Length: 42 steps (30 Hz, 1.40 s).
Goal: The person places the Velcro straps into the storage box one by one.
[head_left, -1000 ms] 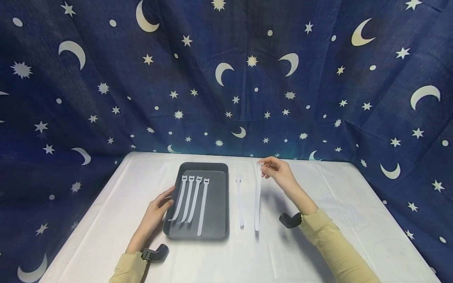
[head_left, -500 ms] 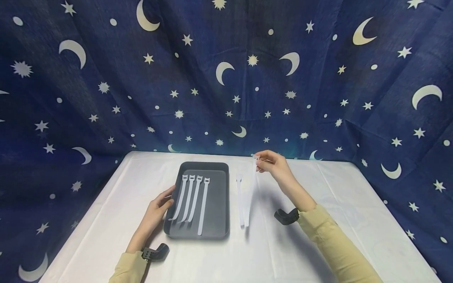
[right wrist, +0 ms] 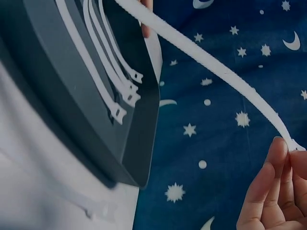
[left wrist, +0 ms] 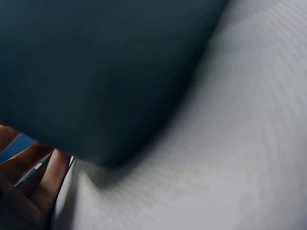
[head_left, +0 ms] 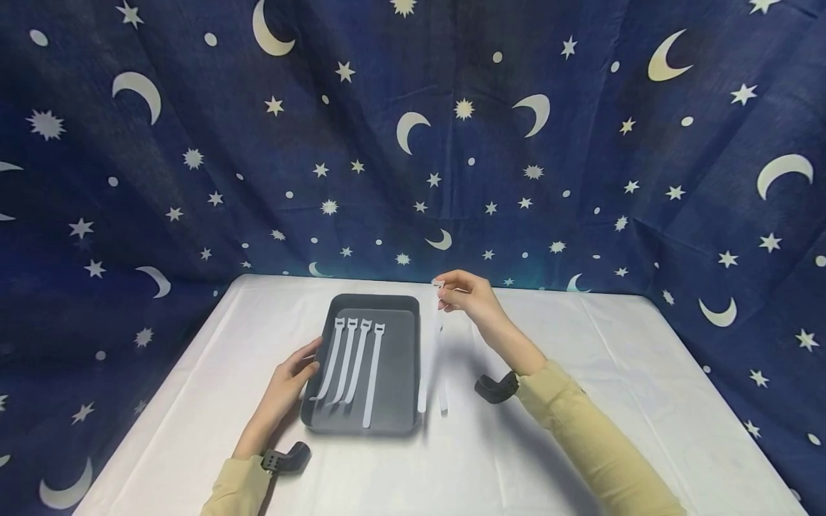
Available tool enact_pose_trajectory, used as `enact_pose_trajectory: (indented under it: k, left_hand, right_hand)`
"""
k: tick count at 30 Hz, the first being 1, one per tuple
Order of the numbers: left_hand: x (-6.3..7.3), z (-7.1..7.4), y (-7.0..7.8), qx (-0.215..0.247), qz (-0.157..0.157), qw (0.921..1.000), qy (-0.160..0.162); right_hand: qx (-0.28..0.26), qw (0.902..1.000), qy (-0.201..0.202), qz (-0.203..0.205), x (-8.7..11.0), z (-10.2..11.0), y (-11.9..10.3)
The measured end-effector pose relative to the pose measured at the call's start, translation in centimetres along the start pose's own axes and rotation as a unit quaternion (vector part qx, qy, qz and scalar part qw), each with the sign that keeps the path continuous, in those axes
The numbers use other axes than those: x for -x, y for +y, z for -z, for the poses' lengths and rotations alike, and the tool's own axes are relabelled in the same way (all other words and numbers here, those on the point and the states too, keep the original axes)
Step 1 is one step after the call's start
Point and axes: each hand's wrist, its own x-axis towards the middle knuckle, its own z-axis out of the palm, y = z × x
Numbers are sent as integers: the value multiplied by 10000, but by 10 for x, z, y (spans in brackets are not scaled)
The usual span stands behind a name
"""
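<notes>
My right hand (head_left: 471, 294) pinches a white hook-and-loop cable tie (head_left: 429, 365) by its slotted head, between thumb and fingertips. The tie hangs down next to the right wall of a dark grey tray (head_left: 403, 373). In the right wrist view the held cable tie (right wrist: 216, 67) curves from the fingertips across the tray's far side. Several like ties (head_left: 353, 362) lie side by side in the tray's left half, heads at the far end. My left hand (head_left: 290, 376) rests at the tray's left wall, fingers relaxed, thumb near the rim.
Another white tie (head_left: 443, 400) lies on the white-covered table (head_left: 555, 444) right of the tray, partly hidden behind the held one. A dark blue curtain (head_left: 361, 129) with moons and stars hangs behind the table's far edge.
My right hand has carried the held tie leftward, past the tie lying on the table and up to the tray's right wall. The left hand and tray stay in place.
</notes>
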Motion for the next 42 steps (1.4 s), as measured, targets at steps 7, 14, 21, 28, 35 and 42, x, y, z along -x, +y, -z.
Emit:
enact_pose_trajectory:
  k: [7,14,21,28,35,42]
  left_hand:
    - [0,1,1,33,-8,10000,1]
    - [1,0,1,59,-34,10000,2]
    - [2,0,1,103,-29,9999,11]
    - [1,1,0,111,-55,9999,-9]
    - [1,2,2,58,11,10000,1]
    - [0,1,1,46,21,10000,4]
  right_hand:
    - [-172,9997,-181,-65,-9,-22,-1]
    - [-428,9983,-318,-230,-18,-43,5]
    - [-640,9967,-356,-350,-28,-59,17]
    - [-668,9960,-184,-572,-38,-70,31]
    - [-551,9967,-105,-593,-46,-79,43]
    - [-221,9974,68,-682,-52,-88,52]
